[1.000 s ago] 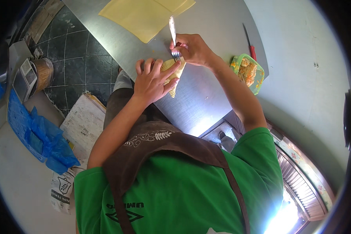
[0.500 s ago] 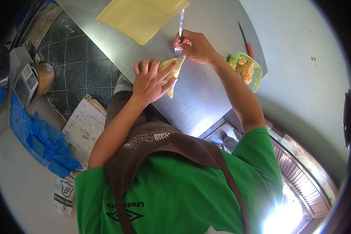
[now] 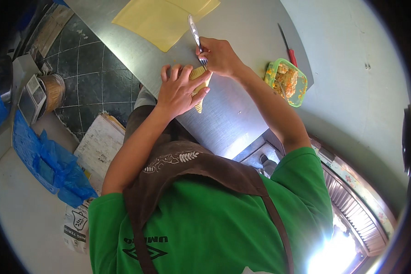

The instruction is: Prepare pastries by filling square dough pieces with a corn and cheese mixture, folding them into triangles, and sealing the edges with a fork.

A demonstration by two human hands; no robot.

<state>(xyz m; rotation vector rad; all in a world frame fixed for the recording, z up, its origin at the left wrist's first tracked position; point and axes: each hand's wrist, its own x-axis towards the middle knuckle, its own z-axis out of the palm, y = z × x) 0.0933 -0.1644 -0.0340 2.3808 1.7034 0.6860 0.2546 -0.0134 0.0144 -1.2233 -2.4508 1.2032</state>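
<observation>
Counted on the one metal table (image 3: 235, 125): one triangular filled pastry (image 3: 202, 86), one fork (image 3: 194, 32), one knife (image 3: 292, 57), one open container (image 3: 268, 75), and at least two dough sheets (image 3: 155, 23), overlapping near the far edge. Two bare hands at the pastry, just on the table's near side from the sheets. In the right hand (image 3: 220, 57), the fork, grasped low between thumb and fingers, with the tines at the pastry's upper edge. Under the left hand (image 3: 176, 93), the same pastry, kept down by index finger and thumb, with the other fingers spread and not clenched. Compared with half a second ago, a fork handle leaning now to the left, before slightly to the right; also a pastry corner now mostly covered by the right hand, before well visible. In the left hand, almost the same pose as then. Of materials: pale yellow dough, smooth in the sheets, ridged in small parallel lines along the pastry's edge; shiny metal for the fork; green translucent plastic for the container, with lumpy orange-flecked filling (image 3: 290, 82) inside; beside it, a red knife handle and a narrow dark blade.
</observation>
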